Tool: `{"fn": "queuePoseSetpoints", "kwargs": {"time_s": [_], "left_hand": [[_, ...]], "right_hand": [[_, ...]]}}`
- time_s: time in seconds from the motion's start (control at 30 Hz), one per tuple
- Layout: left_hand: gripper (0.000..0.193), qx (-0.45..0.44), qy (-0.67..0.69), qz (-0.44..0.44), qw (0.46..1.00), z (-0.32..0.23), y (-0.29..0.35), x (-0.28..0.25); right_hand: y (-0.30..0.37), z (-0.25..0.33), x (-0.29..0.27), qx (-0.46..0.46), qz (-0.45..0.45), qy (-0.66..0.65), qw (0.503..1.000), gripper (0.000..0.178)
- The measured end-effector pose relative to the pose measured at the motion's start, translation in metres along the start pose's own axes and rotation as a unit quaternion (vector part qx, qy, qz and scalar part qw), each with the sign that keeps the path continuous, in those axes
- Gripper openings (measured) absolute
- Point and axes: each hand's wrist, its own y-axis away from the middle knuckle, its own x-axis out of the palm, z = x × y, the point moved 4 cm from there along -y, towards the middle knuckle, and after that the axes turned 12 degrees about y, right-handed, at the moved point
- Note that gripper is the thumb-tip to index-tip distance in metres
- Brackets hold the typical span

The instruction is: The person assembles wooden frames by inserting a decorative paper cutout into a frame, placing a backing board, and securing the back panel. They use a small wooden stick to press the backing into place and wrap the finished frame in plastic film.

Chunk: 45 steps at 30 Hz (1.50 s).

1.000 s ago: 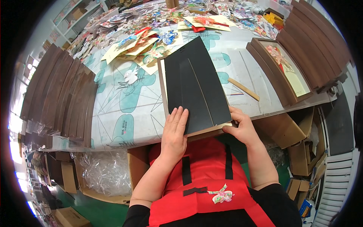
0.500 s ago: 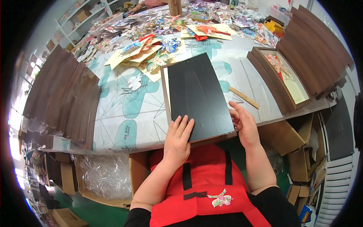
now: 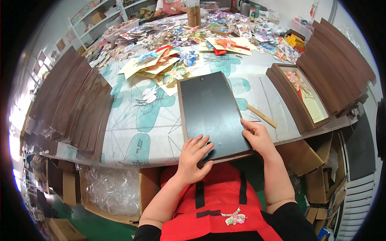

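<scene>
A brown picture frame lies face down at the table's front edge, its back covered by a black backing board (image 3: 211, 108). The board sits within the frame's rim, and a small hanger shows near its far end. My left hand (image 3: 194, 158) rests at the near left corner with fingers spread over the board. At the right side, my right hand (image 3: 258, 137) pinches the frame's edge between thumb and fingers. Just beyond that hand lies a flat wooden stick (image 3: 261, 116). A white paper cutout (image 3: 149, 94) is left of the frame.
Brown frames stand stacked at the left (image 3: 74, 106) and right (image 3: 335, 60). A shadow-box frame (image 3: 301, 92) with a red decoration lies at right. Cream cards (image 3: 140, 64) with colourful cutouts lie behind. Boxes stand below the table; another person (image 3: 171, 7) is across it.
The backing board, earlier askew with a cream strip bared at its left, now lies within the frame. My right hand has closed on the frame's edge; my left fingers have spread.
</scene>
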Motion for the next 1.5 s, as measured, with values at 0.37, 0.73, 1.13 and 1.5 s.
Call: {"fn": "queuePoseSetpoints", "kwargs": {"time_s": [0.37, 0.73, 1.13, 1.5], "left_hand": [[0.046, -0.037, -0.007, 0.09, 0.995, -0.001, -0.007, 0.002], [0.026, 0.085, -0.092, 0.168, 0.978, 0.041, -0.112, 0.03], [0.013, 0.082, 0.083, 0.154, 0.981, 0.049, -0.128, 0.034], [0.014, 0.069, 0.108, 0.144, 0.981, 0.048, -0.133, 0.03]], "right_hand": [[0.0, 0.006, 0.006, -0.092, -0.117, 0.215, 0.965, 0.028], [-0.03, -0.027, -0.005, -0.048, -0.077, 0.018, 0.996, 0.019], [-0.133, -0.039, -0.002, -0.039, -0.118, -0.05, 0.991, 0.031], [-0.169, -0.028, 0.009, -0.005, -0.156, 0.199, 0.967, 0.033]]}}
